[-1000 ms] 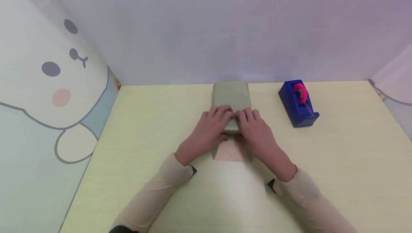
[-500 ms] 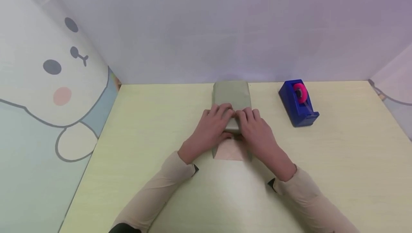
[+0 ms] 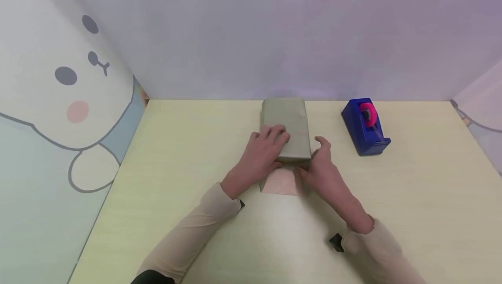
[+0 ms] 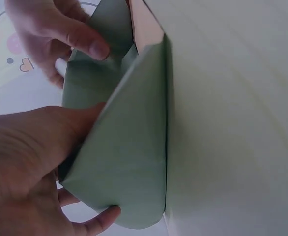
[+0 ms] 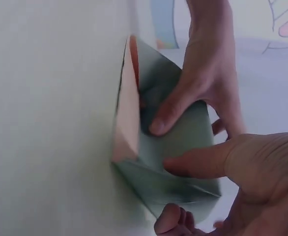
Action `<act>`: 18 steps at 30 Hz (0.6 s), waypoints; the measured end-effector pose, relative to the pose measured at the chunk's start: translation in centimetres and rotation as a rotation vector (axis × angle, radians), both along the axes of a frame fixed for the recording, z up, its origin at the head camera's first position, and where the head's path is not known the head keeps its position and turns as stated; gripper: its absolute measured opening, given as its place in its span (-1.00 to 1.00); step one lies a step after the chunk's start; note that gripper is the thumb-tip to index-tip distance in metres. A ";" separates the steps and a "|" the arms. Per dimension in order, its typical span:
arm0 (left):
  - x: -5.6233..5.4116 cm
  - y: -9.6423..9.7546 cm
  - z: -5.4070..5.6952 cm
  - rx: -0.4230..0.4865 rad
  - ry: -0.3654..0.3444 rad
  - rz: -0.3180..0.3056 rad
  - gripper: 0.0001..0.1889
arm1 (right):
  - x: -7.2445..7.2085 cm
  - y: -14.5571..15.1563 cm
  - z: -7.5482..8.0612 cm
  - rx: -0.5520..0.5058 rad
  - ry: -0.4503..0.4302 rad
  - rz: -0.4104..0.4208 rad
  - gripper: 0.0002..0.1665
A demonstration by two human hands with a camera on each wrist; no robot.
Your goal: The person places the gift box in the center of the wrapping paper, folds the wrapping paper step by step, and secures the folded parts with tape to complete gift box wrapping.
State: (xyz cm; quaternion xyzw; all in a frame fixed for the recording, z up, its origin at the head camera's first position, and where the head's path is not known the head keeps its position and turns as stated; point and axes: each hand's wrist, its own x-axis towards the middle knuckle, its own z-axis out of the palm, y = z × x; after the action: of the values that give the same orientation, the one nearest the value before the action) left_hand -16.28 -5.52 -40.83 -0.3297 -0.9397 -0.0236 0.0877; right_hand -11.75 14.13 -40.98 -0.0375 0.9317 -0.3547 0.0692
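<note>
A box wrapped in grey-green paper (image 3: pixel 292 118) lies on the table in the head view. At its near end the paper forms triangular side folds (image 4: pixel 129 147) and a bottom flap with a pinkish inner side (image 3: pixel 281 182). My left hand (image 3: pixel 260 151) grips the box, fingers curled over the top and thumb at the near end. In the left wrist view that thumb's tip is partly hidden behind a fold. My right hand (image 3: pixel 323 170) is at the near right corner, its thumb by the end paper and index finger raised off the box. Whether its other fingers touch the paper cannot be told.
A blue tape dispenser (image 3: pixel 364 131) with a pink-cored roll stands to the right of the box. A pale wall covering (image 3: pixel 251 35) rises behind the table's far edge. A cartoon-printed cloth (image 3: pixel 47 101) hangs at the left.
My right hand has left the box's top and shifted right and slightly toward me, to the corner, its index finger lifting. My left hand still holds the box in nearly the same place.
</note>
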 end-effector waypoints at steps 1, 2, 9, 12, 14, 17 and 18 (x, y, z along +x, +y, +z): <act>0.0 0.1 0.0 0.000 -0.002 0.001 -0.28 | 0.1 0.1 -0.1 -0.014 -0.058 -0.029 0.23; -0.1 0.1 0.0 -0.002 -0.005 0.002 -0.27 | 0.2 0.1 -0.2 -0.019 -0.099 -0.049 0.25; 0.3 0.5 0.0 -0.038 0.011 0.043 -0.21 | -0.4 0.0 -1.3 0.030 -0.061 -0.076 0.18; 0.5 1.0 0.1 -0.087 0.037 0.072 -0.18 | -0.5 0.1 -1.5 0.047 -0.053 -0.084 0.15; 0.6 1.5 0.1 -0.118 0.055 0.088 -0.13 | -0.6 0.1 -1.6 0.052 -0.053 -0.085 0.13; 0.8 2.2 0.0 -0.161 0.093 0.106 -0.11 | -0.6 0.2 -1.6 0.052 -0.050 -0.080 0.10; 0.8 2.3 0.0 -0.172 0.114 0.112 -0.12 | -0.6 0.2 -1.6 0.051 -0.050 -0.078 0.10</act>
State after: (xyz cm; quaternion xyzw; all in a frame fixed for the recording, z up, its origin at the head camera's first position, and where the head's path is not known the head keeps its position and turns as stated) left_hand -15.47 -3.18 -40.88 -0.2839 -0.9487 0.0806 0.1136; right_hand -12.32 14.33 -42.58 0.0096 0.9391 -0.3340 0.0797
